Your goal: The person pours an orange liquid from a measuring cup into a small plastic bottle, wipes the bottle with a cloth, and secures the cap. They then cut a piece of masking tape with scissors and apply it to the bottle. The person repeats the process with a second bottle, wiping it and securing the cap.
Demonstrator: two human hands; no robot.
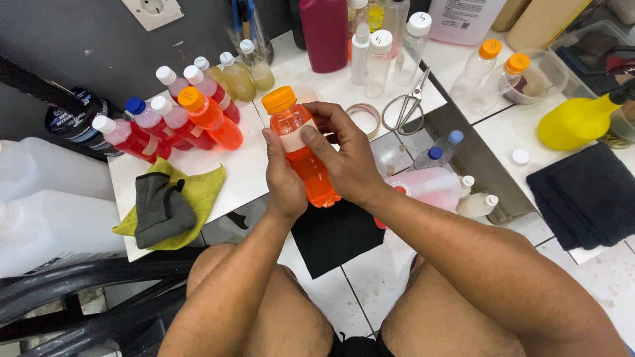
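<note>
Both my hands hold a small clear bottle of orange liquid with an orange cap, upright above my knees. My left hand grips its left side with the thumb on a pale label band. My right hand wraps the right side, fingers pressed on the same band. On the white board just left lie several filled bottles on their sides, one with an orange cap, others pink and red, and yellowish ones behind.
A yellow-green cloth with a grey cloth lies on the board. Scissors and a tape roll sit behind. A black cloth lies on the floor, a pink bottle beside it, a yellow bottle at right, white jugs at left.
</note>
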